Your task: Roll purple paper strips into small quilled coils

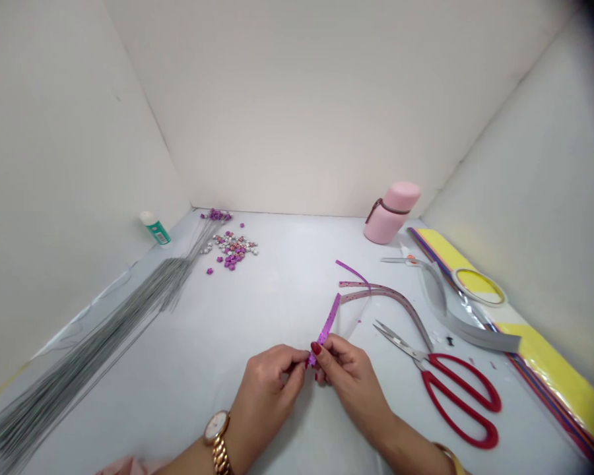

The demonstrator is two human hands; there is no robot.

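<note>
The left hand (270, 389) and the right hand (349, 376) are pressed close together above a white worktop (287, 264), their fingertips pinching the lower end of a narrow purple glitter paper strip (325, 328). The strip angles up and away from the fingers. A rose-gold wristwatch (216, 429) circles the left wrist.

Just beyond the strip lie thin, curved pink and purple paper strips (386, 297). To the right rest large scissors with red handles (455, 396), their blades open, and a smaller pair of scissors (410, 260) lies farther back beside a wide silver strip (468, 323). A roll of clear tape (479, 287) sits on a stack of yellow and multicoloured paper sheets (559, 376). Toward the back stands a pink cylindrical bottle with a brown strap (391, 212). On the left lie a long bundle of thin grey wires (103, 330), a scatter of small purple and silver stars (232, 249), and a white-capped green glue bottle (156, 229).
</note>
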